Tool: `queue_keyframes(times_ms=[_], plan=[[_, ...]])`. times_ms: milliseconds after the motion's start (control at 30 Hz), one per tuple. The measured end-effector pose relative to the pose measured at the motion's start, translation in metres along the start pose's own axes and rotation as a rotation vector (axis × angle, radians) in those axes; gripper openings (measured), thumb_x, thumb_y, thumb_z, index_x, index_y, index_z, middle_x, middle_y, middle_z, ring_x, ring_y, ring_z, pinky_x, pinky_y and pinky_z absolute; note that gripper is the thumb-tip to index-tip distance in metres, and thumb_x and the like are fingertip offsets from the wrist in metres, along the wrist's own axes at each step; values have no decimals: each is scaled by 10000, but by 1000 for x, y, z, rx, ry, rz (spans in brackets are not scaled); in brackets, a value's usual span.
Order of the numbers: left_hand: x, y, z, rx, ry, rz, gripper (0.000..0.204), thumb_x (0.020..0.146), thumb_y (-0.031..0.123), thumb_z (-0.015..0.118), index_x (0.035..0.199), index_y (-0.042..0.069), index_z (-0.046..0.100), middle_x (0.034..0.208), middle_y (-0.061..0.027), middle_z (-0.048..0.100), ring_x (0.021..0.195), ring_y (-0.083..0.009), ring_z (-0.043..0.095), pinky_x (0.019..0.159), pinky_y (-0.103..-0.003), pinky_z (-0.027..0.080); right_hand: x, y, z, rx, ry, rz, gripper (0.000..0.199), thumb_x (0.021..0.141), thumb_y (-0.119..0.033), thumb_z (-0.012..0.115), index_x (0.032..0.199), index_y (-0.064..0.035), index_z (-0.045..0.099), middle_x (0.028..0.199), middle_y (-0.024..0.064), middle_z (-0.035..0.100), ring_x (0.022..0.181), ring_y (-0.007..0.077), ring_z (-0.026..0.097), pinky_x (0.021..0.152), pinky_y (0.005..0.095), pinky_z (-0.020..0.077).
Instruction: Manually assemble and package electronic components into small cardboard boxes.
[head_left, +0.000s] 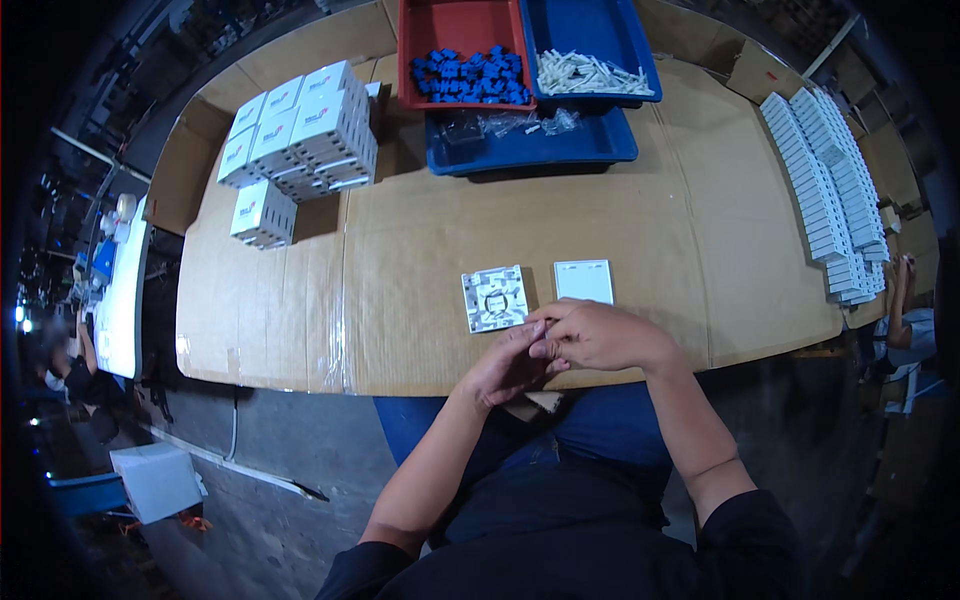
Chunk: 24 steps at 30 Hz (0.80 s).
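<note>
Head view shows both your hands close together over the near edge of the counter [430, 230]. Your left hand [506, 367] is turned partly up, with its fingers a bit bent. Your right hand [604, 334] comes over from the other side, palm down, with its fingers curled in. The fingertips of the two hands meet. They look as if they might pinch something small, but your fingers hide that spot, so I cannot tell.

Two flat things lie just past your hands. The gray and white frame [495, 300] is on the left, close to your left fingertips. The white plate [583, 282] is on the right, and your right hand covers its near edge. I cannot tell if that hand touches it. The frame and the plate lie side by side, with a small gap between them.

Farther off are a red tray [462, 25] with blue bits [470, 78] and a blue tray [590, 25] with white bits [590, 75]. White boxes [300, 130] are piled on the left.
</note>
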<state>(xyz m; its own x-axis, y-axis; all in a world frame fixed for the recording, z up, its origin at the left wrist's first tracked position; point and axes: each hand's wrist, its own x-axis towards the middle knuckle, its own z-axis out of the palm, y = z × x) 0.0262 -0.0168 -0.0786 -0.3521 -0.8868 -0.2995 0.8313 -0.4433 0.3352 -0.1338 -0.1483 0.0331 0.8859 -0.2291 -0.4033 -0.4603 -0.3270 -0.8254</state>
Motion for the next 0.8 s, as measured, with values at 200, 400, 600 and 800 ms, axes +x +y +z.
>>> queue_keyframes(times_ms=[200, 400, 600, 800], plan=[[-2, 1, -1, -114, -113, 18, 419, 1088, 388, 551, 1355, 65, 552, 1149, -128, 674, 1056, -240, 687, 1016, -444, 560, -1, 2, -28, 57, 152, -230, 272, 1012, -153, 646, 1217, 9, 723, 1371, 166, 667, 1177, 277, 675, 1005, 377, 519], [2, 8, 9, -65, -87, -15, 530, 1132, 450, 395, 1366, 2, 553, 1095, -117, 646, 959, -227, 674, 1024, -424, 553, 61, 25, -120, -10, 755, -82, 152, 1002, -70, 664, 1114, 16, 721, 986, 82, 765, 908, 133, 696, 818, 304, 543], [-1, 7, 10, -53, -76, 0, 528, 1136, 438, 386, 1379, -2, 548, 1099, -99, 640, 952, -211, 661, 1017, -410, 547, 122, 62, -192, -293, 1076, -73, 177, 953, -156, 688, 1097, -73, 750, 997, 116, 768, 912, 279, 732, 790, 384, 556], [6, 11, 12, -62, -112, -18, 519, 1135, 427, 396, 1385, -1, 549, 1117, -96, 645, 962, -204, 668, 1024, -409, 543, 150, 61, -232, -554, 1157, -125, 198, 931, -151, 689, 1119, -130, 748, 1062, 70, 718, 991, 307, 702, 812, 431, 557]])
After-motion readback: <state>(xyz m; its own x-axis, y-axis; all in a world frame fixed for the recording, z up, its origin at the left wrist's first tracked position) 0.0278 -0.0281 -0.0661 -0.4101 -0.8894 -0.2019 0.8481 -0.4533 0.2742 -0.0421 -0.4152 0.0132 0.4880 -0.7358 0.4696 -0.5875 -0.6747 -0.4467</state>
